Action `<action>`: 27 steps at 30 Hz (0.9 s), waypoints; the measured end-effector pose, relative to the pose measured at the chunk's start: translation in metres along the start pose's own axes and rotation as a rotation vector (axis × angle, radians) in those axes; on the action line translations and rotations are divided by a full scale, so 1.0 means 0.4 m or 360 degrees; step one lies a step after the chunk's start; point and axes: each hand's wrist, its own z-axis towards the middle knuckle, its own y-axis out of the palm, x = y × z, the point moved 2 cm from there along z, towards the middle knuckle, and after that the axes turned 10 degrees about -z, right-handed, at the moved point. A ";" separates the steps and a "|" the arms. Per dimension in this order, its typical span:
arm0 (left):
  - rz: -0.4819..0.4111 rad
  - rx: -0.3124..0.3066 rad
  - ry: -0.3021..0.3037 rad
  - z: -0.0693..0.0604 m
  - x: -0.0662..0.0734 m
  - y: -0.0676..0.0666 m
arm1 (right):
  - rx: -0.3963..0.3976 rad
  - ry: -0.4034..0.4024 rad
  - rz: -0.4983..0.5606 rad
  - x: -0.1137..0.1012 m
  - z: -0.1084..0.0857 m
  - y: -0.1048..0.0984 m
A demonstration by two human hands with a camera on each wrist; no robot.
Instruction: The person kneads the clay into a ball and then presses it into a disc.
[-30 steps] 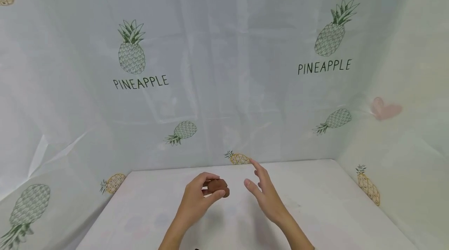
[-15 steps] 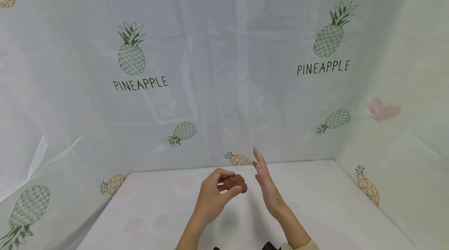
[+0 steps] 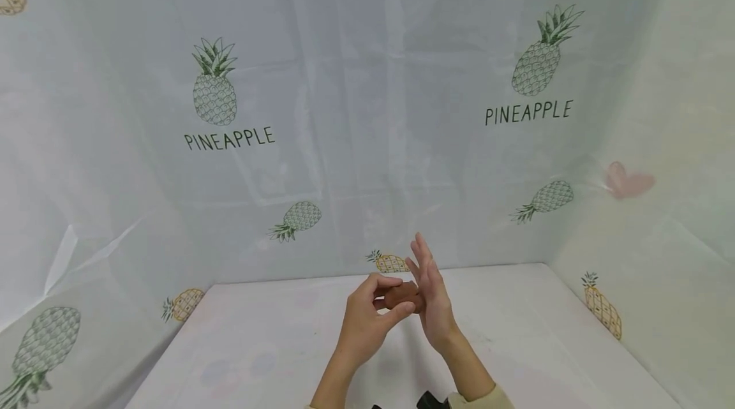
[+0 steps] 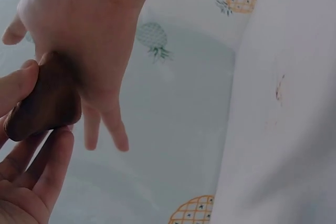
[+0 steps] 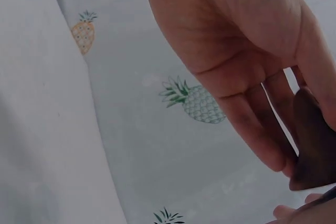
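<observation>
A lumpy brown piece (image 3: 402,295) is gripped between the thumb and fingers of my left hand (image 3: 363,326), raised above the table. My right hand (image 3: 438,307) stands upright with straight fingers, its palm against the piece's right side. In the left wrist view the brown piece (image 4: 47,100) meets the right palm (image 4: 86,40), while the left fingers (image 4: 50,169) hold it from below. The right wrist view shows the dark piece (image 5: 312,140) at the right edge, pinched by the left hand (image 5: 236,40).
Beneath the hands is a white table (image 3: 258,332) with faint coloured stains. A pale curtain (image 3: 356,141) printed with pineapples stands behind it and at both sides. Black objects (image 3: 430,401) show at the bottom edge by the right sleeve (image 3: 485,399).
My left hand has carried the brown piece to the right and slightly up. My right hand has turned upright, its fingers straighter, and the gap between palm and piece has closed.
</observation>
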 end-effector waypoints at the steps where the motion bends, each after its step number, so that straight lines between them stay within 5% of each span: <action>1: -0.0006 0.0004 0.0000 -0.001 -0.001 0.005 | 0.0003 0.0000 0.0015 0.000 0.000 0.001; 12: -0.0031 0.0001 -0.0008 -0.009 0.009 0.028 | 0.0036 -0.0032 0.0088 -0.027 -0.003 0.002; 20: 0.0044 -0.0040 0.0076 -0.011 0.008 0.028 | 0.0036 -0.0017 0.0064 -0.033 -0.010 0.001; 27: 0.0067 0.0058 0.0069 -0.002 0.013 0.022 | 0.0006 -0.0031 0.0063 -0.037 -0.011 0.012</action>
